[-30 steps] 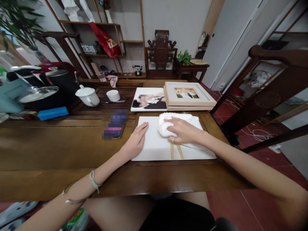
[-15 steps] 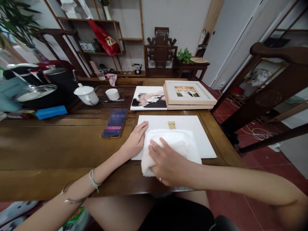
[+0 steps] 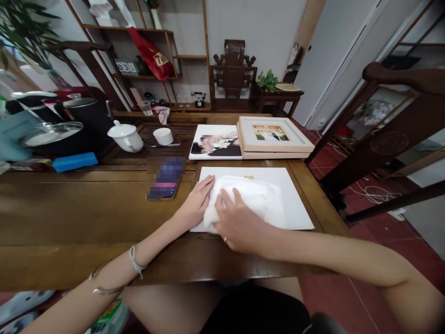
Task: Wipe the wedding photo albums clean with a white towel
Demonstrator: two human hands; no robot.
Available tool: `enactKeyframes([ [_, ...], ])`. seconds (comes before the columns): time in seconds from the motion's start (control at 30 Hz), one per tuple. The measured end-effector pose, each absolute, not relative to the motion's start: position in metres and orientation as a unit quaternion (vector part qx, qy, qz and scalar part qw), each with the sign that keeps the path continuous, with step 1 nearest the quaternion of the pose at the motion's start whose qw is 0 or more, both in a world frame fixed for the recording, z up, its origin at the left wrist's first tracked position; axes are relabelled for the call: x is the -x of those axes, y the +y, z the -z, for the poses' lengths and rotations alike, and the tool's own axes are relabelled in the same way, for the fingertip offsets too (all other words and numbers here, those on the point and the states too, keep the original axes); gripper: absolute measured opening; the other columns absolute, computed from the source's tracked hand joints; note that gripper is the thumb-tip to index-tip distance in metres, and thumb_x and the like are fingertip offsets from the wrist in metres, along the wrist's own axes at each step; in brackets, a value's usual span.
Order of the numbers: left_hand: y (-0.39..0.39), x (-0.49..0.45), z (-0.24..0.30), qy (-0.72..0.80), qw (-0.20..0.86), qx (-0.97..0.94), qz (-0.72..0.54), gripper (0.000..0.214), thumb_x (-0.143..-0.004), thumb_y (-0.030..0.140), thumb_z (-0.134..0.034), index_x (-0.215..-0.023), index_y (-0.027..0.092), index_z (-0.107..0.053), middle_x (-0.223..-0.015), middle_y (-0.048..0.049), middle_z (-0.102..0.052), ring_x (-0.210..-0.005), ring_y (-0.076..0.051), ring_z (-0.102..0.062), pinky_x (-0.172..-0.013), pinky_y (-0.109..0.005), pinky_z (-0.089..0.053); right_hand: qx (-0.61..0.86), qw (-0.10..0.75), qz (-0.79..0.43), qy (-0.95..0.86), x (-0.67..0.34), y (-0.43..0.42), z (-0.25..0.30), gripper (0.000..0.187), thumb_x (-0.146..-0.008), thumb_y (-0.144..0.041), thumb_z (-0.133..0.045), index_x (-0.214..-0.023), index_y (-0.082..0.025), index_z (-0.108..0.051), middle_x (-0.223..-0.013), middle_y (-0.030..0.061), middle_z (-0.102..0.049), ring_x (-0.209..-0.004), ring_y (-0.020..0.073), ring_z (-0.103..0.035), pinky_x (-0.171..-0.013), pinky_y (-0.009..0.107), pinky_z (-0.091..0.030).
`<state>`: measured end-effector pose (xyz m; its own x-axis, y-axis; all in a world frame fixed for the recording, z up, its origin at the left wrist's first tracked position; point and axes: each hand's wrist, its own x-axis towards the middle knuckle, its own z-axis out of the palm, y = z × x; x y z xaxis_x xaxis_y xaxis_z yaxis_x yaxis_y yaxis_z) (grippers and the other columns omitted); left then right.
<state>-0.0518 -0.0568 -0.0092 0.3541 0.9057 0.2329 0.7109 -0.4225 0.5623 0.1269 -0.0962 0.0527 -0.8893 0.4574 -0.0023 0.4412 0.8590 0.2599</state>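
Note:
A white rectangular board (image 3: 297, 211) lies flat on the wooden table, near its front right corner. My right hand (image 3: 238, 220) presses a folded white towel (image 3: 267, 197) down on the board, its fingers bent into the cloth. Only a sliver of a gold-coloured metal piece (image 3: 249, 177) shows past the towel's far edge; the rest of it is covered. Flat on the board's left edge rests my left hand (image 3: 199, 199), fingers stretched out, close beside the towel.
Behind the board lie a photo panel (image 3: 227, 146) and stacked picture frames (image 3: 246, 148). A phone (image 3: 167, 178) is left of my left hand. Farther left stand a white lidded cup (image 3: 125, 138), a small white bowl (image 3: 162, 136), a blue box (image 3: 75, 162) and dark pots (image 3: 86, 120).
My right hand has pushed the towel away from me across the board, and the towel now covers most of the gold-coloured piece. The left hand stays in place.

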Motion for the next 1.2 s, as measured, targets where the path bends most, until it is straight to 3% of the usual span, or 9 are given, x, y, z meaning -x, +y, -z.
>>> enactKeyframes([
  [0.17,-0.057,0.051,0.009,0.508,0.179,-0.801,-0.261,0.048,-0.092,0.022,-0.027,-0.136,0.009,-0.044,-0.147,-0.0143,-0.038,-0.138,-0.024,-0.031,-0.115,-0.046,-0.024,-0.18,-0.003,-0.088,0.98,-0.134,-0.118,-0.053,0.023,-0.078,-0.029,-0.058,-0.092,-0.015,-0.07,-0.125,0.0233,-0.053,-0.121,0.0452,-0.042,-0.094,0.065,-0.032],
  [0.5,-0.058,0.05,0.006,0.508,0.174,-0.804,-0.257,0.047,-0.092,0.022,-0.027,-0.134,0.011,-0.046,-0.146,-0.0141,-0.04,-0.138,-0.026,-0.032,-0.114,-0.048,-0.025,-0.238,-0.062,0.069,0.967,-0.156,-0.015,-0.06,0.015,-0.078,-0.022,-0.057,-0.088,-0.018,-0.065,-0.112,0.0127,-0.062,-0.123,0.0301,-0.044,-0.102,0.058,-0.026],
  [0.7,-0.056,0.051,0.01,0.505,0.167,-0.804,-0.266,0.048,-0.092,0.021,-0.029,-0.136,0.012,-0.044,-0.145,-0.0135,-0.041,-0.137,-0.026,-0.033,-0.114,-0.047,-0.026,-0.219,-0.06,0.055,0.972,-0.157,-0.004,-0.058,0.017,-0.076,-0.018,-0.056,-0.09,-0.017,-0.065,-0.117,0.0144,-0.058,-0.12,0.031,-0.045,-0.097,0.053,-0.033],
  [0.83,-0.057,0.052,0.011,0.5,0.168,-0.805,-0.272,0.048,-0.091,0.021,-0.03,-0.137,0.013,-0.044,-0.145,-0.0131,-0.041,-0.138,-0.026,-0.032,-0.114,-0.048,-0.025,-0.194,-0.021,0.011,0.981,-0.164,-0.039,-0.06,0.019,-0.076,-0.021,-0.059,-0.092,-0.014,-0.068,-0.126,0.0173,-0.052,-0.126,0.0345,-0.039,-0.1,0.056,-0.03],
  [0.97,-0.057,0.051,0.011,0.501,0.165,-0.805,-0.271,0.048,-0.092,0.02,-0.028,-0.136,0.009,-0.044,-0.146,-0.015,-0.04,-0.138,-0.025,-0.032,-0.115,-0.047,-0.025,-0.152,0.013,0.017,0.988,-0.175,-0.085,-0.064,0.013,-0.072,-0.023,-0.062,-0.081,-0.017,-0.07,-0.129,0.0159,-0.05,-0.131,0.0376,-0.032,-0.101,0.058,-0.03],
  [1.2,-0.058,0.05,0.01,0.501,0.166,-0.806,-0.269,0.048,-0.092,0.021,-0.027,-0.135,0.008,-0.044,-0.146,-0.0155,-0.039,-0.138,-0.025,-0.031,-0.115,-0.047,-0.024,-0.15,0.005,0.025,0.988,-0.184,-0.084,-0.059,0.015,-0.074,-0.026,-0.063,-0.084,-0.018,-0.07,-0.131,0.0146,-0.05,-0.133,0.0346,-0.032,-0.104,0.056,-0.028],
])
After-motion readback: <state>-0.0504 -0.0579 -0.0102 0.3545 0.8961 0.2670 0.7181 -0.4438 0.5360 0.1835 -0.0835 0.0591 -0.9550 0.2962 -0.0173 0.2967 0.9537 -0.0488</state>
